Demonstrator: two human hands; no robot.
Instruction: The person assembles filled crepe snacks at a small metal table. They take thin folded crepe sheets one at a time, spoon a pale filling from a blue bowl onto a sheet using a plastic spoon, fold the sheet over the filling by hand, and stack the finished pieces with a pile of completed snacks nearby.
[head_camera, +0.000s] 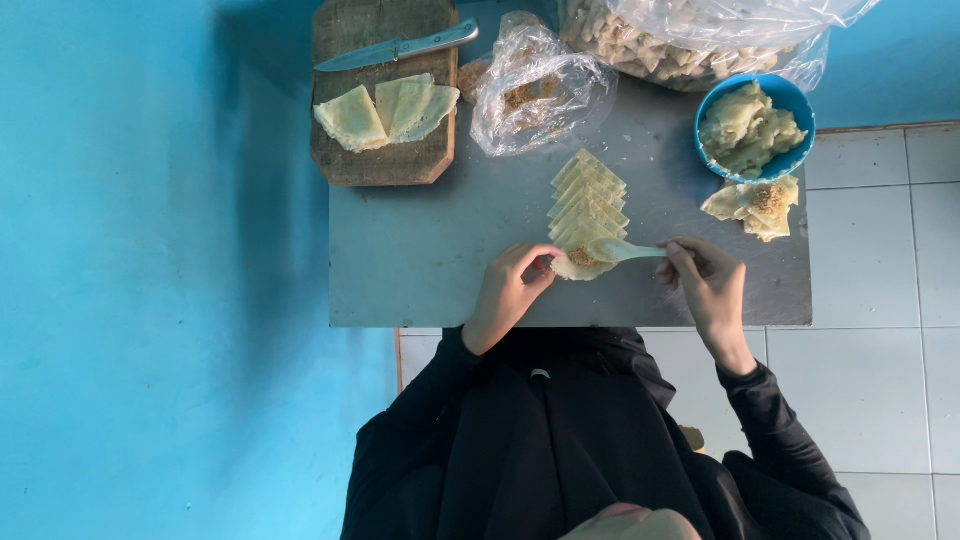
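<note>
A pale plastic spoon is pinched by the right hand; the nearest pale-yellow triangular dough wrapper, between both hands, is pinched at its left edge by the left hand.

Both arms, in black sleeves, reach forward over the table's near edge. The left hand curls, fingertips pinched together. The right hand bends inward, its grip closed between thumb and fingers.
</note>
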